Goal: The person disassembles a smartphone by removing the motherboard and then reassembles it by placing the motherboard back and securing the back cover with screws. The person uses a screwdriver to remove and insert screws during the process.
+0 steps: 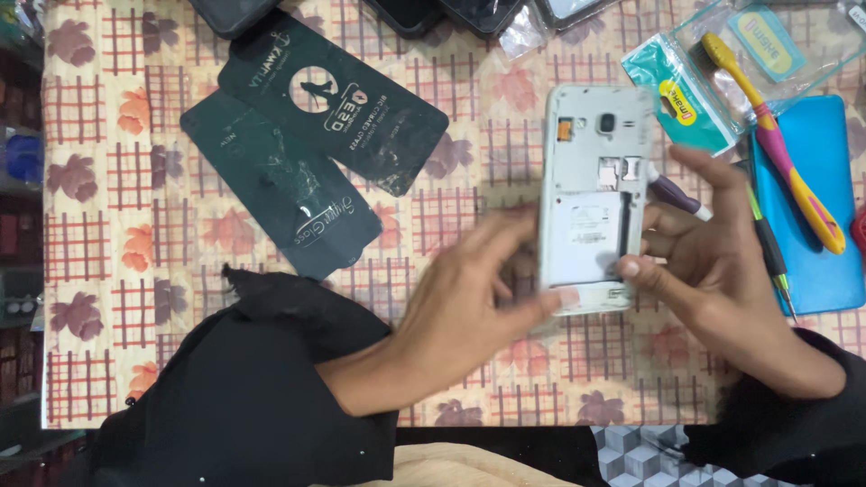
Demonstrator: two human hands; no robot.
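The right hand [722, 252] grips a white phone [591, 194] with its back cover off, thumb on the lower right edge and fingers curled behind, holding it upright above the patterned tablecloth [117, 180]; the left hand [469, 307], blurred, reaches to the phone's lower left edge with fingers loosely spread, fingertips touching it. A purple-handled tool [677, 194] pokes out behind the right fingers, though which fingers hold it cannot be told. Farther right, a clear plastic bag [713, 81] holds a teal card, beside a yellow-and-pink brush [785, 153] over a blue mat [830, 243], and two dark flat packets [316, 135] lie well to the left.
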